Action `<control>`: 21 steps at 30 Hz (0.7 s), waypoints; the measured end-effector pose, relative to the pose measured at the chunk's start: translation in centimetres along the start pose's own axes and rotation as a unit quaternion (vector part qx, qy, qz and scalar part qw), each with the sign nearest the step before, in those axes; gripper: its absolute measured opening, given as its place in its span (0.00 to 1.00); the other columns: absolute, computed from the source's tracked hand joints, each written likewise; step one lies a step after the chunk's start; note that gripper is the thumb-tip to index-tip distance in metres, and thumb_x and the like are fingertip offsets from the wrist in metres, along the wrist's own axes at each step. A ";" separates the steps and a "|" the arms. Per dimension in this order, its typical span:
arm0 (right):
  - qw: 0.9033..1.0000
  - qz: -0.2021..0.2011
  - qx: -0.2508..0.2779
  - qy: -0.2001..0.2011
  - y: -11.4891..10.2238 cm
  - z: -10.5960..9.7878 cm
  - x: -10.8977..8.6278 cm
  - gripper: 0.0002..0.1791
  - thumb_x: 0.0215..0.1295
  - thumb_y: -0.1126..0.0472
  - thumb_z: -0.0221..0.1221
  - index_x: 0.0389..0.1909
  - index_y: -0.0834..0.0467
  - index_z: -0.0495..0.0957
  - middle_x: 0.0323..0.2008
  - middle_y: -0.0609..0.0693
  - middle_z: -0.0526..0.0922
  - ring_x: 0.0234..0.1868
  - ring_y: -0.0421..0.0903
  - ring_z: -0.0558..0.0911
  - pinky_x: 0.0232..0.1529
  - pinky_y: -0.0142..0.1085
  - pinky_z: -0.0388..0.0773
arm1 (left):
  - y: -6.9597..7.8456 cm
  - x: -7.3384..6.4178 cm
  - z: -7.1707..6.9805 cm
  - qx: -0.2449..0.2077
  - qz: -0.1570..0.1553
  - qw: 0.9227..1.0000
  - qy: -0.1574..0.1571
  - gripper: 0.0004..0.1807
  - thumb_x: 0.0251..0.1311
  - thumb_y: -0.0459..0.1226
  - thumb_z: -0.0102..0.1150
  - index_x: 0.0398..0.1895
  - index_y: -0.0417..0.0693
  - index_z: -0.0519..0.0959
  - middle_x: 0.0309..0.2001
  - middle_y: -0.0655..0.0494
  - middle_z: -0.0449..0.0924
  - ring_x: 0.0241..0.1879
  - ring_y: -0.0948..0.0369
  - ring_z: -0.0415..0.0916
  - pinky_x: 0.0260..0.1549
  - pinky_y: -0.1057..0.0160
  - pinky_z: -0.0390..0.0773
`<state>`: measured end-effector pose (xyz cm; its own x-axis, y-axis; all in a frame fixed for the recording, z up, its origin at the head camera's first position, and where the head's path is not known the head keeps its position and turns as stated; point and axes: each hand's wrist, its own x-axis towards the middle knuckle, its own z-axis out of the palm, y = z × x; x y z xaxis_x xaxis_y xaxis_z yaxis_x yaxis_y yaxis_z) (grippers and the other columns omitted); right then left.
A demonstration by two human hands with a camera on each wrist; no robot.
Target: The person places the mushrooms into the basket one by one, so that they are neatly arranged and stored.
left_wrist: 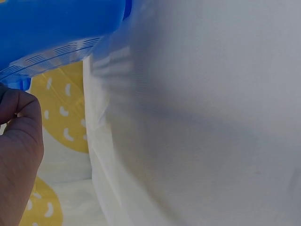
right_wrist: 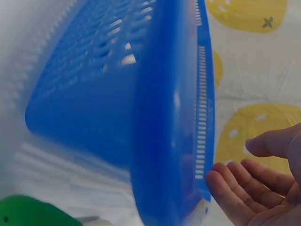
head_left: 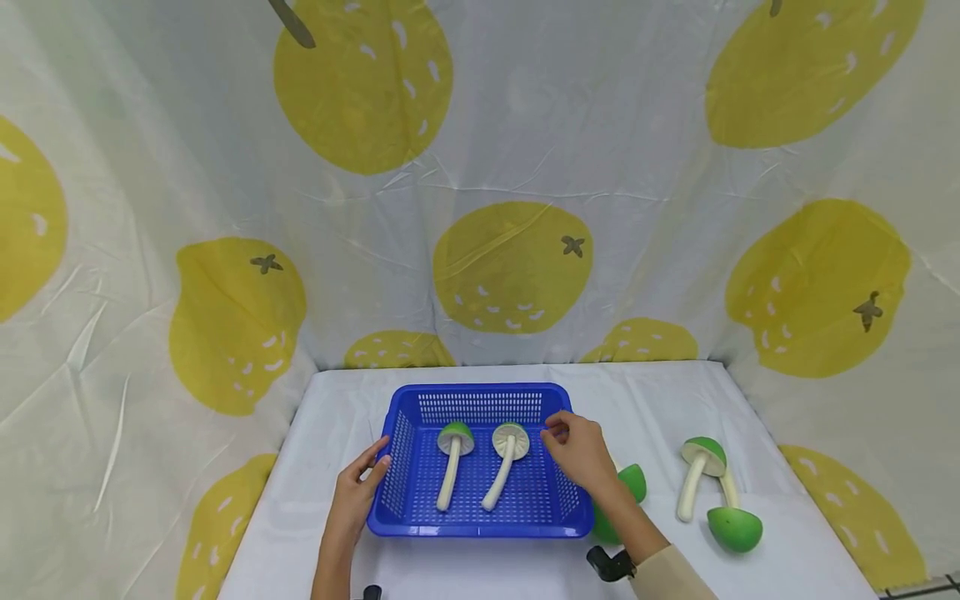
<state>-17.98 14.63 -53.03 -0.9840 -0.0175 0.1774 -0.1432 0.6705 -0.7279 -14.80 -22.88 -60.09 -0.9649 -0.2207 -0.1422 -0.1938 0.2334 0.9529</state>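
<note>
Left hand [head_left: 354,492] touches the left rim of the basket [head_left: 480,531], perhaps steadying it, whether gripping I cannot tell; right hand [head_left: 581,452], relaxed and empty, hovers at right; two mushrooms [head_left: 452,468] lie inside

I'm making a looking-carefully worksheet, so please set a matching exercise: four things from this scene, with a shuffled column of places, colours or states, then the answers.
Things
1. Basket
2. Tops of the mushroom caps
3. Left hand
4. Right hand

Places, colours or states
A. At the basket's right side, with nothing held
B. At the basket's left rim
C. Blue, with two mushrooms lying inside
D. Green

Right pairs
1-C
2-D
3-B
4-A
</note>
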 end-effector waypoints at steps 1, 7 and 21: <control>1.000 0.001 0.001 0.004 0.1 -0.3 0.0 0.09 0.64 0.62 0.68 0.43 0.61 0.86 0.33 0.50 0.88 0.33 0.42 0.86 0.37 0.36 0.83 | 0.0 0.0 0.0 -0.001 -0.001 1.000 0.001 0.26 0.70 0.52 0.62 0.71 0.64 0.76 0.49 0.52 0.72 0.54 0.55 0.68 0.51 0.60 0.70; 1.000 0.007 0.008 0.011 0.8 -2.1 -0.1 0.12 0.65 0.62 0.67 0.46 0.63 0.85 0.36 0.52 0.89 0.36 0.44 0.87 0.39 0.37 0.84 | 0.0 -0.1 0.0 -0.002 -0.006 1.000 0.004 0.27 0.69 0.54 0.62 0.70 0.64 0.76 0.50 0.52 0.72 0.53 0.55 0.68 0.51 0.59 0.70; 0.998 -0.007 -0.003 0.060 4.4 -6.0 -0.8 0.07 0.66 0.63 0.67 0.42 0.61 0.85 0.34 0.52 0.89 0.36 0.45 0.88 0.39 0.30 0.84 | 0.1 0.0 0.0 -0.002 -0.010 1.000 0.003 0.29 0.67 0.56 0.63 0.70 0.64 0.76 0.49 0.54 0.71 0.55 0.57 0.66 0.51 0.63 0.71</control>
<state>-17.19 22.00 -52.41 -0.9619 0.0616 0.2665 -0.1564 0.6754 -0.7207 -14.83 -22.90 -59.99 -0.9597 -0.2306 -0.1606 -0.2133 0.2257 0.9506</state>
